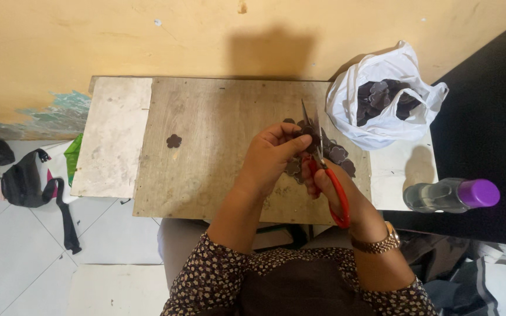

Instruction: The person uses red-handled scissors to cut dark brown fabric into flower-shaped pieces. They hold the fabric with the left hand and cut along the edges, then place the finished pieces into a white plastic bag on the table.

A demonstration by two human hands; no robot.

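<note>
Red-handled scissors (pixel 327 175) sit in the right hand (pixel 332 187), whose grip is closed through the handle loops, the blades pointing up and away from the person and standing slightly parted. The left hand (pixel 270 158) has its grip pinched shut on a small dark flower-shaped cutout (pixel 307 130), thumb stretched across toward the blades, so the piece sits right at the scissors above the middle of the wooden surface (pixel 218 129). More dark cutouts (pixel 341 157) lie in a loose heap on the surface just behind and to the right of both hands, partly hidden by them. One single flower-shaped piece (pixel 174 140) lies alone, well apart to the left. A white plastic bag (pixel 382 96) stands open at the far right corner of the surface, filled with the same dark pieces. Near the right edge a clear bottle with a purple cap (pixel 452 195) lies on its side. A gold wristwatch (pixel 376 243) circles the right wrist. On the tiled floor to the left rests a black bag (pixel 24 181).
</note>
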